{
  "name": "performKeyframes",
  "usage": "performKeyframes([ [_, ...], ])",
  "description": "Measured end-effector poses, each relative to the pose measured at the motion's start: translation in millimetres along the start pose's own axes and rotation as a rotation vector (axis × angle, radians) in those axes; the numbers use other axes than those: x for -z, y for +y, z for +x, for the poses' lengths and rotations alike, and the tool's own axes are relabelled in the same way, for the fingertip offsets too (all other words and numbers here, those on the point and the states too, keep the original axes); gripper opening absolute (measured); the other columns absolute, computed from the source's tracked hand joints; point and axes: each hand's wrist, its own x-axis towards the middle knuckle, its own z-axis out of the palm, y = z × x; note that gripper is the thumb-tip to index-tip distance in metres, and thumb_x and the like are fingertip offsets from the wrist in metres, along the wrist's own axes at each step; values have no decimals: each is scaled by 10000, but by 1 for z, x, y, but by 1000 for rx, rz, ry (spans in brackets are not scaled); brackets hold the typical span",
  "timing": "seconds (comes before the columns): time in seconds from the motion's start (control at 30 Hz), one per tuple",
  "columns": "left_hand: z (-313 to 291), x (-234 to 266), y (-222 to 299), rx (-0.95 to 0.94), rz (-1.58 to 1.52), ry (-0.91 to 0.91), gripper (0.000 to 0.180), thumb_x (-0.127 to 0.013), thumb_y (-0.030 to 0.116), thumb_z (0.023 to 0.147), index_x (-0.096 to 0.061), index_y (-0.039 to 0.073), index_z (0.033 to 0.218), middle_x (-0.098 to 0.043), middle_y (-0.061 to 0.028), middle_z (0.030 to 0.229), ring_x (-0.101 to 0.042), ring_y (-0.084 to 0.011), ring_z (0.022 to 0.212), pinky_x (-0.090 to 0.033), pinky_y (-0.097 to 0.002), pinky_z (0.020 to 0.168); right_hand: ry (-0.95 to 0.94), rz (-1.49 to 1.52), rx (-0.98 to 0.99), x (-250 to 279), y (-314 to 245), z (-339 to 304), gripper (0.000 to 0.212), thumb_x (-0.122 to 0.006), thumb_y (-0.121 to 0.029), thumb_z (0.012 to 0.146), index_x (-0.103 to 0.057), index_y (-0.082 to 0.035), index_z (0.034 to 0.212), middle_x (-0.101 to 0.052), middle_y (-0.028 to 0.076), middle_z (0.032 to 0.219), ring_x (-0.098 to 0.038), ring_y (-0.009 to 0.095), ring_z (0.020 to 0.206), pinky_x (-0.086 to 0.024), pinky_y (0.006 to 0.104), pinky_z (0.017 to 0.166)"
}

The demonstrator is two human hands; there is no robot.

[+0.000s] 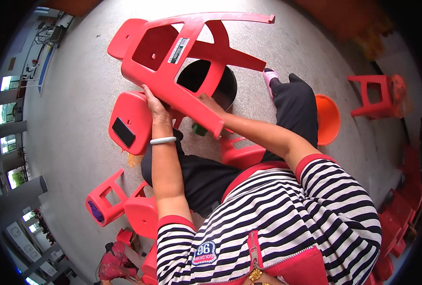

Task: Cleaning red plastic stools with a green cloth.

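Observation:
A red plastic stool [146, 71] is tipped on its side in front of me, its legs pointing away to the right. My left hand [157, 107] supports its near side by the seat end, the fingers partly hidden beneath it. My right hand [212, 103] grips the nearest leg, fingers curled round its edge. Behind the stool stands a round black bucket [227, 88], seen through the gaps between the legs. Another red stool [130, 109] is just left of my left hand, with a dark phone [123, 132] lying on its seat.
A dark green object [199, 129] shows below the held stool. An orange basin [328, 119] sits beside my right leg. More red stools [107, 199] are at the lower left, and one stool [373, 97] is at the far right. A person in red [118, 263] is at the lower left.

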Motion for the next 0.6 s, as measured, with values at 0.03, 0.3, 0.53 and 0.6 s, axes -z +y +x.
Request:
performKeyframes([
  [0.03, -7, -10, 3, -6, -3, -10, 723, -333, 679, 996, -546, 55, 1291, -659, -140, 1187, -644, -276, 1050, -525, -404, 928, 8, -7, 6, -9, -1, 4, 535, -768, -265, 678, -657, -136, 1185, -603, 197, 1126, -626, 383, 1025, -518, 484, 873],
  [0.3, -28, -44, 33, 24, -240, -395, 855, -519, 679, 928, -426, -12, 1424, -553, -127, 1368, -491, -270, 1303, -339, -408, 1141, 204, -174, -54, 10, -34, 43, 375, -723, -250, 742, -683, -90, 1078, -694, 164, 1011, -667, 369, 960, -534, 469, 831],
  [0.53, -30, -64, 62, -154, 197, -304, 857, -488, 637, 970, -342, -12, 1511, -376, -142, 1554, -325, -237, 1453, -218, -354, 1202, 23, 110, -151, 90, -82, 101, 421, -771, -328, 718, -713, -66, 1043, -709, 211, 975, -698, 358, 904, -545, 438, 768],
  [0.6, -23, -60, 63, -226, 310, -336, 785, -479, 578, 1003, -366, -14, 1508, -384, -156, 1554, -330, -243, 1456, -223, -338, 1195, 68, 183, -95, 108, -77, 127, 453, -783, -319, 724, -713, -23, 1059, -724, 215, 965, -721, 320, 844, -551, 401, 760],
])
